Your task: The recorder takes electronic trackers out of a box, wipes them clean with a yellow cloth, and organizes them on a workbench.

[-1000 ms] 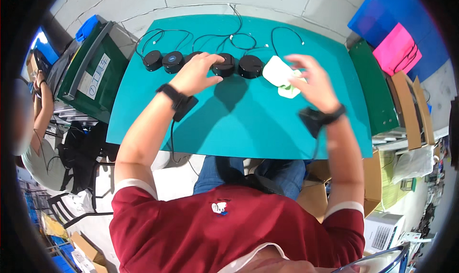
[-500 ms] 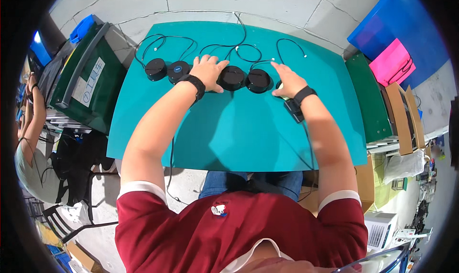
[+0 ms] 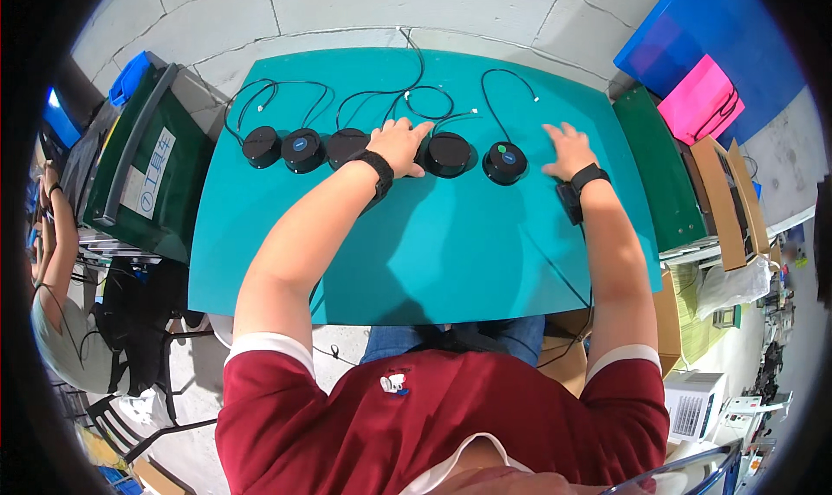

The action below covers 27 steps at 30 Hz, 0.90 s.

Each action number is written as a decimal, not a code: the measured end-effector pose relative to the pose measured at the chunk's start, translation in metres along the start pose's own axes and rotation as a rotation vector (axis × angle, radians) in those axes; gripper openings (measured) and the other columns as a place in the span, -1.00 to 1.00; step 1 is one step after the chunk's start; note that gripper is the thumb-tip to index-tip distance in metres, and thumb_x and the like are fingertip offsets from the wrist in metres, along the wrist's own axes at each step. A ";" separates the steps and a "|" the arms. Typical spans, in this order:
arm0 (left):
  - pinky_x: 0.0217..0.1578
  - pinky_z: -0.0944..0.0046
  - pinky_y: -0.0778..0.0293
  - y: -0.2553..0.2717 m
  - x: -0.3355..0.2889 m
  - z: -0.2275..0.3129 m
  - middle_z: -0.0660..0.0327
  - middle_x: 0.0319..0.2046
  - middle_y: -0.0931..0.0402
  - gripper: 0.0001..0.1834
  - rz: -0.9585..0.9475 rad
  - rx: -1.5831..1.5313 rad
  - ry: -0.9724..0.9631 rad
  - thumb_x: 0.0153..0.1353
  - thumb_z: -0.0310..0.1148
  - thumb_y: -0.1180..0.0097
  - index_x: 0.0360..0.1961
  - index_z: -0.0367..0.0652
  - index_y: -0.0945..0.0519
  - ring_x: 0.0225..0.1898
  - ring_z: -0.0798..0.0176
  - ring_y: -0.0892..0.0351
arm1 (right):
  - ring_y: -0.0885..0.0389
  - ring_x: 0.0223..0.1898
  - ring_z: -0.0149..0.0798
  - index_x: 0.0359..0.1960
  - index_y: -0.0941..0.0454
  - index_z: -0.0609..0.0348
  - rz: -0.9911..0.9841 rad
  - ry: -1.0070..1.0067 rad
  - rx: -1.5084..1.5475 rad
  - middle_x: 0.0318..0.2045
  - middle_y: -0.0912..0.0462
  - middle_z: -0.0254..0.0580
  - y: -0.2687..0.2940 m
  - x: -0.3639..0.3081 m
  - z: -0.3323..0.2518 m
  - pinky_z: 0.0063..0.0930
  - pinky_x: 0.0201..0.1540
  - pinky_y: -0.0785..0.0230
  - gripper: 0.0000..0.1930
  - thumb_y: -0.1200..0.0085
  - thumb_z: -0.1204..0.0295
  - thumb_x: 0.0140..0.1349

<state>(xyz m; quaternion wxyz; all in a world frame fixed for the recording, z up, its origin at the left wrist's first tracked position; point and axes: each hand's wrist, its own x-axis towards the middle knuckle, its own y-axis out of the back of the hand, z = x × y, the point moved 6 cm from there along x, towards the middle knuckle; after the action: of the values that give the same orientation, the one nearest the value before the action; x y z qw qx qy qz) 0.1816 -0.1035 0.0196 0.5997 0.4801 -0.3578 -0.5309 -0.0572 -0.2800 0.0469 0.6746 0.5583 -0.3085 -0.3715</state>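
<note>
Several round black puck-shaped devices with thin cables stand in a row across the teal table. The leftmost puck [image 3: 261, 146], second puck [image 3: 303, 150] and third puck [image 3: 347, 146] lie left of my left hand [image 3: 397, 146]. That hand, fingers spread, lies over another puck, which it mostly hides; whether it presses on it cannot be made out. Just right of it is a plain black puck [image 3: 448, 153]. Farther right stands a puck with a green dot and a blue label [image 3: 504, 163]. My right hand [image 3: 570, 153] is open over the table beside that puck, holding nothing.
Black cables [image 3: 425, 96] curl behind the pucks toward the block wall [image 3: 347, 5]. A green cabinet [image 3: 143, 166] flanks the teal table [image 3: 433, 252] at left. Right are another green cabinet [image 3: 663, 174], a pink bag [image 3: 702, 100] and cardboard boxes [image 3: 719, 200]. Another person's arm [image 3: 59, 244] shows far left.
My left hand has moved right along the row, uncovering the third puck. My right hand has shifted right, off the green-dotted puck. The whole view has shifted slightly.
</note>
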 end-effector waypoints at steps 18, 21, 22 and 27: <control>0.00 0.08 -0.34 0.003 -0.002 0.007 -0.02 -0.06 -0.30 -0.17 -0.079 0.066 -0.015 -0.21 -0.23 -0.29 0.19 0.20 -0.23 -0.03 -0.12 -0.31 | -0.02 0.19 0.00 0.07 -0.36 -0.26 -0.170 0.048 0.376 0.09 -0.21 -0.08 0.007 -0.032 -0.147 0.16 0.05 0.01 -0.11 -0.25 -0.23 -0.44; -0.02 0.06 -0.36 0.002 -0.005 0.009 -0.01 -0.08 -0.30 -0.20 -0.056 0.027 -0.066 -0.19 -0.27 -0.30 0.16 0.25 -0.27 -0.03 -0.12 -0.32 | -0.13 0.11 -0.05 -0.03 -0.44 -0.13 0.007 0.126 0.346 -0.02 -0.30 -0.11 0.007 -0.042 -0.142 0.05 0.00 -0.06 -0.19 -0.20 -0.24 -0.39; -0.02 0.06 -0.36 0.002 -0.005 0.010 -0.01 -0.08 -0.30 -0.21 -0.041 0.018 -0.097 -0.19 -0.27 -0.30 0.16 0.26 -0.27 -0.03 -0.12 -0.32 | -0.15 0.09 -0.06 -0.06 -0.46 -0.13 0.069 0.152 0.338 -0.04 -0.32 -0.12 0.006 -0.045 -0.138 0.02 -0.01 -0.07 -0.21 -0.20 -0.24 -0.39; -0.05 0.07 -0.34 -0.003 -0.011 0.021 -0.06 -0.15 -0.36 -0.23 -0.062 -0.067 -0.246 -0.20 -0.27 -0.28 0.15 0.01 -0.30 -0.07 -0.12 -0.36 | -0.27 0.03 -0.01 0.05 -0.35 -0.23 0.139 0.402 0.407 -0.09 -0.39 -0.09 0.000 -0.056 -0.122 0.03 -0.11 -0.17 -0.16 -0.12 -0.32 -0.35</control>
<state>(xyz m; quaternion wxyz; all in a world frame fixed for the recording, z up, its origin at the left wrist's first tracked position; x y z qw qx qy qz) 0.1591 -0.0968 0.0238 0.5505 0.4019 -0.3957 -0.6155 0.0143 -0.1687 0.0241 0.6203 0.7219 -0.2745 -0.1369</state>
